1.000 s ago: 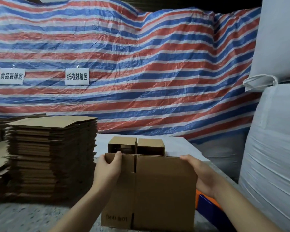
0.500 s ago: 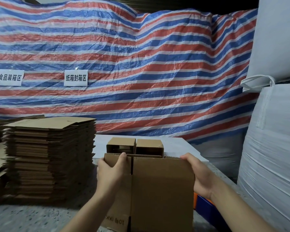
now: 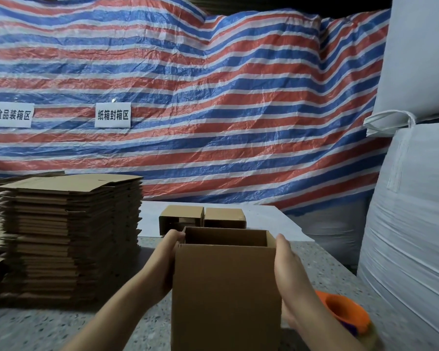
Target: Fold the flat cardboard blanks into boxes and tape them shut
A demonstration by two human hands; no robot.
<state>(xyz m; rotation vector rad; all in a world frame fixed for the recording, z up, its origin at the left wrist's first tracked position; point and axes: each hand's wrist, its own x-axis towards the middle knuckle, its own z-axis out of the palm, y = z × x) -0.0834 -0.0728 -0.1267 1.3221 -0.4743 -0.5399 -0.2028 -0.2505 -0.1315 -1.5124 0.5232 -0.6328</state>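
An upright brown cardboard box (image 3: pixel 226 295) stands open at the top on the speckled table (image 3: pixel 48 328), close in front of me. Its hollow inside shows at the rim. My left hand (image 3: pixel 166 259) lies against the box's left side, fingertips up at the top left corner. My right hand (image 3: pixel 287 269) presses flat against the right side. A tall stack of flat cardboard blanks (image 3: pixel 69 236) sits to the left. An orange tape dispenser (image 3: pixel 345 312) lies at the lower right, partly behind my right forearm.
Two small boxes (image 3: pixel 203 219) stand side by side just behind the held box, on a white sheet (image 3: pixel 276 224). Large white bulk bags (image 3: pixel 411 224) crowd the right side. A red, white and blue striped tarp (image 3: pixel 213 110) with two paper signs hangs behind.
The flat blank has been pushed open into a square tube. My hands moved from its top edge to its left and right sides.
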